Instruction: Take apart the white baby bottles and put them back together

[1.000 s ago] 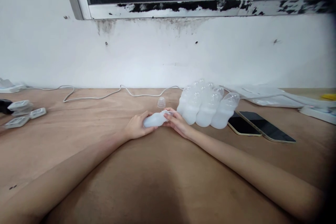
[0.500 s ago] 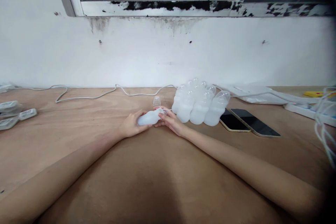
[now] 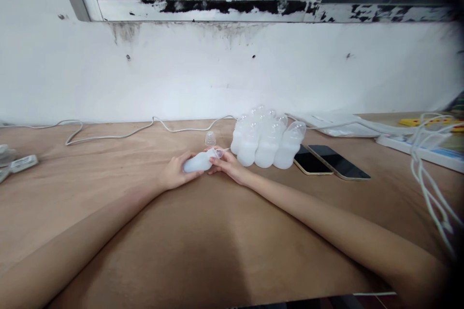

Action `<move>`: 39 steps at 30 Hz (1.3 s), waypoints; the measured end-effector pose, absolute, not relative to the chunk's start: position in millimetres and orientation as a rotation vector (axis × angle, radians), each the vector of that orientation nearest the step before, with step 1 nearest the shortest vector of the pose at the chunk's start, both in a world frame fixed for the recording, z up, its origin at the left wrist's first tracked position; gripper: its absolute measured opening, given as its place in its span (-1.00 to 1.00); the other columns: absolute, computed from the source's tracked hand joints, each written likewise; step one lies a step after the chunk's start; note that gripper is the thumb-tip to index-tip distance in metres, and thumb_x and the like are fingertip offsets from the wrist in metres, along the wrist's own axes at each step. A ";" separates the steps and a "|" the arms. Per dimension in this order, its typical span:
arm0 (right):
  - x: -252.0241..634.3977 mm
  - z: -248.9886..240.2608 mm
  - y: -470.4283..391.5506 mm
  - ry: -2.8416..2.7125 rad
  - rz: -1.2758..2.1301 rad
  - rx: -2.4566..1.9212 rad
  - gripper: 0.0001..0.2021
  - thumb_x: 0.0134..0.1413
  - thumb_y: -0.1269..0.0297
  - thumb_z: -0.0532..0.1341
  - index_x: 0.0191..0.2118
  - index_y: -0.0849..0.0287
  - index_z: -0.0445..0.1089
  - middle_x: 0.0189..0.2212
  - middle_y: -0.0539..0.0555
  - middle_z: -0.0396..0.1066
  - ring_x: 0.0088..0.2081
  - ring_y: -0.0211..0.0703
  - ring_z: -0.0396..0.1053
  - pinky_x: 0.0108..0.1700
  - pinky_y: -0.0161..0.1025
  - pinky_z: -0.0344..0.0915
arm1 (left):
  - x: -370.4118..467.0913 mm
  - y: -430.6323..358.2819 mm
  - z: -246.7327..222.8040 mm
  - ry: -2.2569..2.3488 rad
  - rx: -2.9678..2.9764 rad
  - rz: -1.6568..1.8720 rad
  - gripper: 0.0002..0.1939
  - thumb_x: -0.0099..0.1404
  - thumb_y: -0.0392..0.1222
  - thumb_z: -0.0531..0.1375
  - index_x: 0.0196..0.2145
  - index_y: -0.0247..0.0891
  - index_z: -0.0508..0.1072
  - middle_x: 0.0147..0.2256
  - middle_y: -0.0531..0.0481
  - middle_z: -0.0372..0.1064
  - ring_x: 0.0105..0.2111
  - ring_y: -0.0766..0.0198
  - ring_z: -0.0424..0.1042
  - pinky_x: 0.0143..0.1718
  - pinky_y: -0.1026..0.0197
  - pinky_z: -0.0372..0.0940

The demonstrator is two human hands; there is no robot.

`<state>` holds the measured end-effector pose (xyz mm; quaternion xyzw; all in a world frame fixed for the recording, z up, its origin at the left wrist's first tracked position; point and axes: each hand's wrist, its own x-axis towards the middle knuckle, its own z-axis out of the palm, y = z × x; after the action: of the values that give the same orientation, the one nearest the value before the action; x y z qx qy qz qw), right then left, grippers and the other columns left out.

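Observation:
A frosted white baby bottle [image 3: 197, 162] lies on its side between my two hands, its top pointing right. My left hand [image 3: 175, 172] is closed round the bottle's base. The fingers of my right hand [image 3: 229, 166] are closed at the collar, by the clear teat [image 3: 218, 153]. Just behind the hands, a clear dome cap [image 3: 210, 138] stands on the table. To the right of my right hand, several similar capped bottles [image 3: 266, 142] stand upright in a tight group.
Two dark phones [image 3: 339, 161] lie right of the bottle group. A white cable [image 3: 134, 135] runs along the wall. At the right are a white power strip [image 3: 416, 149], a loop of cords [image 3: 424, 178] and a plastic bag [image 3: 335, 125]. Small white packs [image 3: 23, 163] lie far left.
The camera view has turned slightly right, so everything sits further left. Both hands keep their hold on the bottle, with little change in pose.

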<state>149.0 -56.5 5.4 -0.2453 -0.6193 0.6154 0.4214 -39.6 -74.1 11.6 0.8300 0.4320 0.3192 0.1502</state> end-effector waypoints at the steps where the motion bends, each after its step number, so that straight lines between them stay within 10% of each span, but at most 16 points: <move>1: 148.8 5.7 -56.9 -1.557 1.532 -0.628 -0.71 -0.14 0.23 0.20 -0.22 0.14 0.22 -0.27 0.04 0.21 -0.28 -0.25 0.24 -0.38 -0.31 0.35 | -39.6 -74.4 11.6 1.246 2.390 0.915 -0.55 0.04 0.07 0.11 -0.18 -0.25 0.29 -0.26 -0.01 0.34 -0.32 0.22 0.33 -0.31 0.22 0.22; 10: 152.7 10.7 -70.2 -1.736 1.314 -0.605 -0.51 -0.05 0.17 0.13 0.04 0.10 0.06 0.03 0.09 0.09 0.01 -0.15 0.11 0.01 -0.19 0.10 | -41.7 -76.6 13.2 1.363 2.407 0.812 -0.52 0.04 0.11 0.09 -0.14 -0.22 0.27 -0.30 0.01 0.36 -0.37 0.23 0.35 -0.40 0.24 0.20; 27: 153.7 3.2 -71.2 -1.955 0.767 -1.026 -0.64 0.02 -0.01 -0.01 -0.36 0.22 0.28 -0.51 0.00 0.28 -0.46 -0.26 0.24 -0.41 -0.31 0.20 | -42.3 -81.5 10.8 1.395 2.715 0.785 -0.55 0.12 0.09 0.02 -0.12 -0.24 0.23 -0.26 -0.05 0.36 -0.31 0.17 0.38 -0.38 0.24 0.22; 33: 154.9 5.9 -73.2 -1.968 0.961 -0.733 -0.49 0.02 0.11 0.07 0.09 0.11 -0.03 0.03 0.13 0.10 0.02 -0.16 0.11 0.00 -0.19 0.11 | -42.1 -82.1 11.5 1.524 2.693 0.729 -0.48 0.09 0.13 0.01 -0.06 -0.20 0.21 -0.25 -0.04 0.38 -0.33 0.14 0.39 -0.43 0.23 0.21; 39: 154.6 8.2 -83.3 -2.203 0.740 -0.540 -0.53 0.07 0.25 0.02 0.12 0.12 -0.05 0.11 0.14 -0.01 0.09 -0.16 0.02 0.01 -0.15 0.14 | -47.0 -71.2 10.0 1.595 2.405 0.997 -0.46 0.09 0.13 0.03 -0.05 -0.23 0.22 -0.22 -0.06 0.37 -0.30 0.14 0.38 -0.34 0.22 0.21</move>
<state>154.6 -83.3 8.2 -0.2105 -0.8582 0.2884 0.3688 -47.0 -71.2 10.0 0.7869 0.5219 0.3263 0.0441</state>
